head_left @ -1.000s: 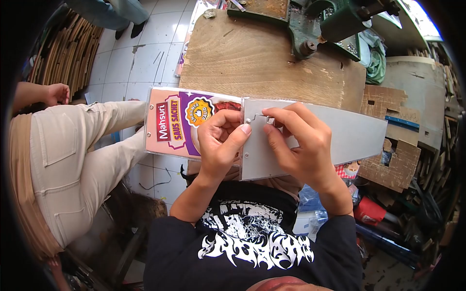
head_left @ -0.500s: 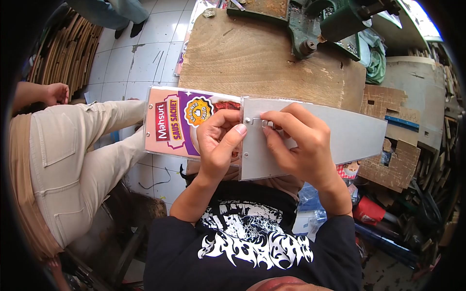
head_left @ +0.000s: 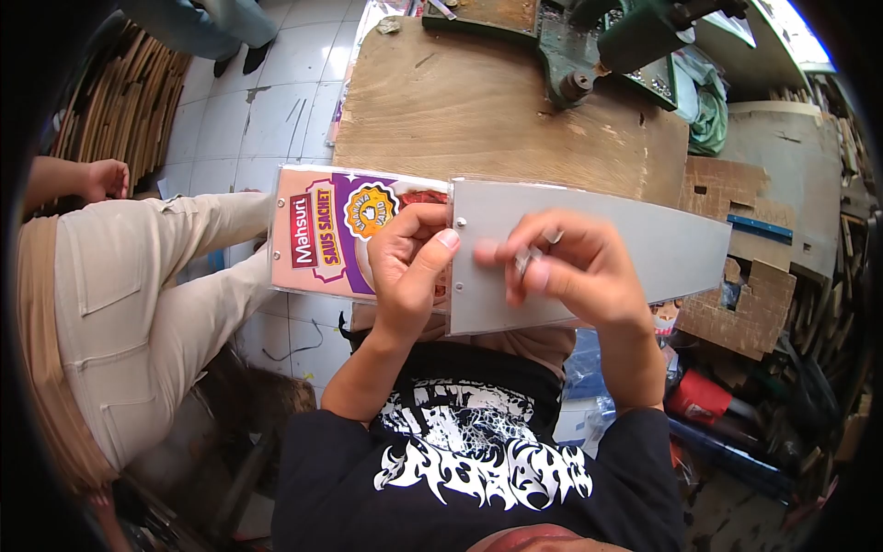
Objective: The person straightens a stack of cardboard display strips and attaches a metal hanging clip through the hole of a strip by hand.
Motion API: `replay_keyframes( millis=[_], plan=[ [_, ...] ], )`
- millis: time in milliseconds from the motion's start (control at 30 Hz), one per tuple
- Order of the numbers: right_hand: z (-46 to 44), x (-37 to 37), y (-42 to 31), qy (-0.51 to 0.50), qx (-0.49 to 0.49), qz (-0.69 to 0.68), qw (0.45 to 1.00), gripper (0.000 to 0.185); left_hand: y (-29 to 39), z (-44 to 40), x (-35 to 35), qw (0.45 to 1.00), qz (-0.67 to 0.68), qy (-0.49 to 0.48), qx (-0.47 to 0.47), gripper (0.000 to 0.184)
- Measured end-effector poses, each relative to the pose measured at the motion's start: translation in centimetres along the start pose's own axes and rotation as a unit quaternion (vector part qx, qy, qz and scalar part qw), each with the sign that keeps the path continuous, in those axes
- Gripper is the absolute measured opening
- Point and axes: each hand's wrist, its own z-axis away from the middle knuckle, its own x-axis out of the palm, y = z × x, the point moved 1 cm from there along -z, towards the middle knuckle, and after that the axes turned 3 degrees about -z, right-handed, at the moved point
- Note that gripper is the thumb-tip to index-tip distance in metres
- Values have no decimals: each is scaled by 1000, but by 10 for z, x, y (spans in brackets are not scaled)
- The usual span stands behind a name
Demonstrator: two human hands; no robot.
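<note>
My left hand pinches the joint between a printed sauce-sachet display card and a plain grey panel, thumb on top. Both pieces have clear plastic edging, with small rivets near the joint. Over the grey panel, my right hand is curled and blurred by motion. A small shiny bent metal wire shows between its fingers; its exact shape is smeared. The near edge of the wooden table lies beyond the panels.
A green hand press with trays of small metal parts stands at the table's far side. To the left, another person in light trousers stands close. Cut boards and stacked strips lie at the right.
My right hand has lifted the bent wire off the grey panel near the rivet and turned, shifting slightly right and toward me. My left hand keeps its hold.
</note>
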Motion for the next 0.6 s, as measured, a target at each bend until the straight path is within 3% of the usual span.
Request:
replay_keyframes(
  millis=[33, 67, 100, 167, 233, 333, 600],
  plan=[
    [-3, -1, 5, 23, -22, -110, 993, 21, 0, 0, 0, 1000, 4, 7, -8, 21],
    [-6, -1, 5, 99, -119, -18, 988, 26, 1, 0, 1, 1000, 5, 6, -7, 21],
    [-6, -2, 4, 98, -119, -17, 988, 26, 1, 0, 1, 1000, 3, 5, -6, 21],
    [-6, -5, -1, 187, -260, 119, 940, 25, 1, -1, 0, 1000, 0, 5, -1, 21],
    [-5, -3, -3, 206, -233, 149, 939, 25, -2, -1, -2, 1000, -20, 2, 19, 21],
    [-8, 10, -6, 147, -237, 424, 862, 26, 2, 1, 3, 1000, 8, 13, 4, 21],
    [-7, 22, 4, 98, -219, 504, 830, 23, -1, 3, -3, 1000, -1, 29, -2, 17]
  ],
)
